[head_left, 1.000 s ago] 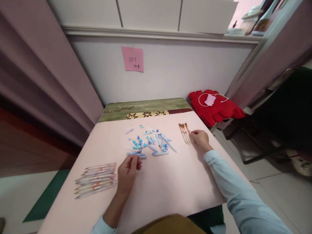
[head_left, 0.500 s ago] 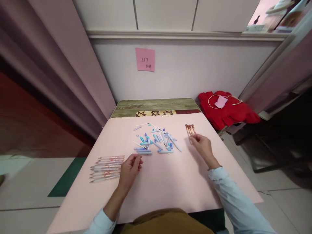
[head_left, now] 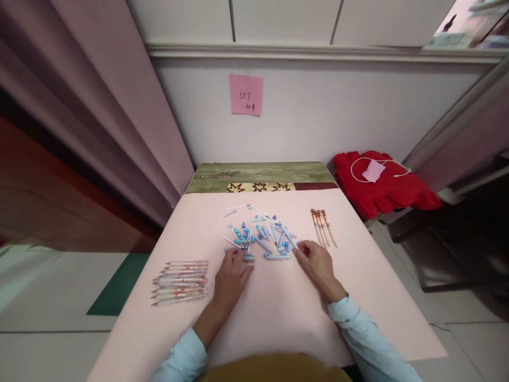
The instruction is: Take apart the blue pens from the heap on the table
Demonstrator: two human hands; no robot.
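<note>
A heap of blue pen parts [head_left: 262, 235], barrels, caps and thin refills, lies in the middle of the pink table [head_left: 278, 313]. My left hand [head_left: 233, 276] rests at the heap's near left edge, fingers curled over a light blue barrel [head_left: 244, 256]. Just right of it, my right hand [head_left: 316, 263] reaches the heap's near right edge, its fingertips together beside another barrel [head_left: 278, 257]. Three orange-brown pens [head_left: 323, 227] lie side by side to the right. A row of several assembled pink-patterned pens [head_left: 181, 276] lies at the left.
The table's far end shows a green patterned surface [head_left: 258, 175] against a white wall with a pink note [head_left: 246, 94]. A red cloth with a cord [head_left: 382, 180] sits to the right. A curtain [head_left: 119, 106] hangs at the left.
My right hand left the orange-brown pens and came left to the blue heap. My left hand moved forward onto the heap's near edge. The camera view shifted slightly.
</note>
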